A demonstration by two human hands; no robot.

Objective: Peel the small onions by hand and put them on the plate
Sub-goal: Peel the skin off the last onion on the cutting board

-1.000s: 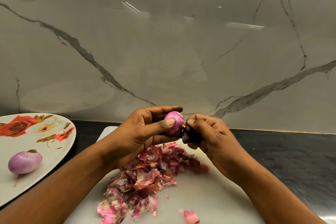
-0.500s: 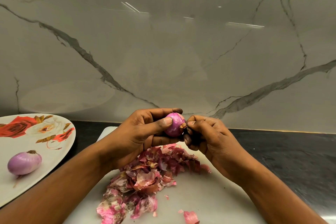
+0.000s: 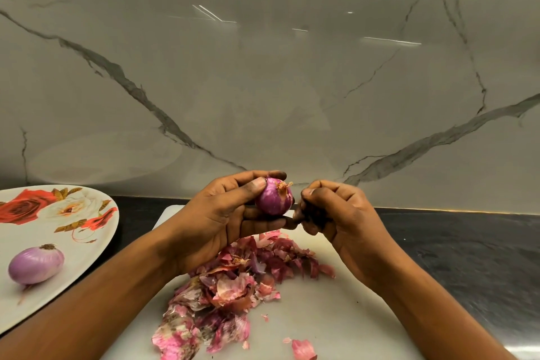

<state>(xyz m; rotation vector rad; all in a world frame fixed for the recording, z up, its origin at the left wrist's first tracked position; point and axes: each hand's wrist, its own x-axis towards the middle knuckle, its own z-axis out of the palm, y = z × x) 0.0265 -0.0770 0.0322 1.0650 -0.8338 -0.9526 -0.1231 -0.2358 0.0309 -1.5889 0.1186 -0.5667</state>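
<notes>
The held onion [image 3: 274, 199] is hanging in the air above the far edge of the cutting board [image 3: 344, 316], with its root tuft pointing right and slightly up. The left hand [image 3: 222, 219] is gripping it, thumb pressing on the upper side and fingers curling behind and beneath.

Change over the last 1 s: the right hand [image 3: 342, 213] is drawing off to the right. At 1 s and 0.5 s ago its fingertips were sitting against the root end. Now a clear gap is showing between them and the onion, and the tuft is standing exposed. The right fingers are curling in against the thumb. Something dark is sitting under them, either a skin scrap or shadow, so I cannot tell whether this hand is holding anything.

Reading: 1 pull at the root end is finishing. The surface is looking smooth and purple, with dry fibres remaining at the root. Peeling is probably nearly done, but the transfer is not yet due.

Surroundings: the peel heap [image 3: 233, 283] is lying from the board's middle toward its near left corner. The plate [image 3: 96, 231] is sitting left of the board on the dark counter [image 3: 467, 248]. 1 peeled onion [image 3: 36, 264] is lying toward the plate's near edge, its position unchanged.
</notes>
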